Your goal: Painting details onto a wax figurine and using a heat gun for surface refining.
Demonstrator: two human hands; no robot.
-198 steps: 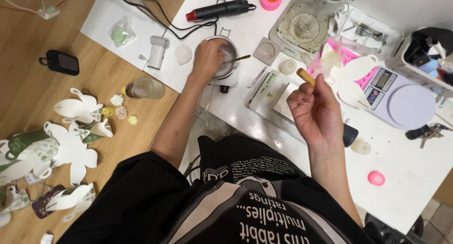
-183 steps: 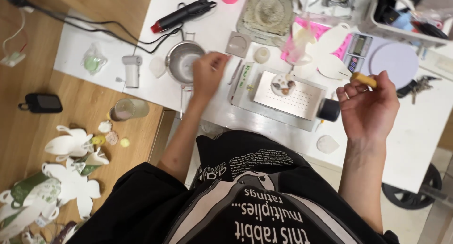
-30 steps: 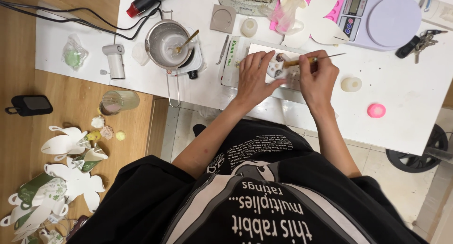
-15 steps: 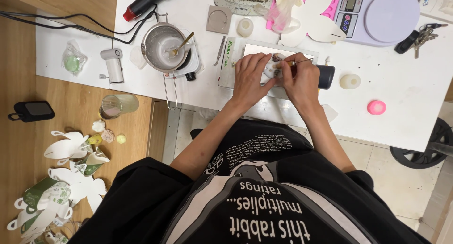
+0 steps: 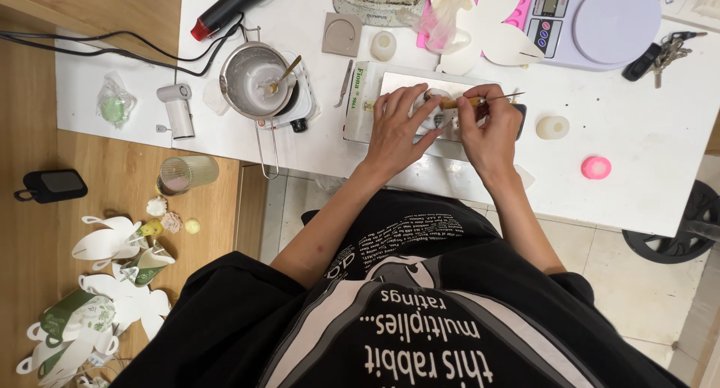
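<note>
Mid-step on fine detail work, judging by the pose: left hand (image 5: 396, 129) curled around a small pale round piece (image 5: 436, 116), fingers (image 5: 415, 103) bent over its far side and thumb at its near edge, steadying it on the metal tray (image 5: 409, 83). Right hand (image 5: 491, 129) pinching a thin pointed tool with a yellowish handle (image 5: 474, 100), fingers pressed together around the shaft, working end toward the piece just left of the right fingertips. Cannot tell whether the end touches the piece; too small.

Beyond the fingertips: pink mould (image 5: 517, 9), white petal-shaped cutouts (image 5: 499, 43) and a digital scale (image 5: 592, 17). Left of the left fingers: tweezers (image 5: 349, 82), then a small metal pot with a spoon (image 5: 255, 71) on a little burner. Right of the right hand: a small white cup-shaped mould (image 5: 553, 126) and a pink disc (image 5: 596, 167) on the white tabletop (image 5: 660, 133).

Next move probably calls for a firm, still left grip and light, short strokes of the tool, wrist braced on the tray edge.
</note>
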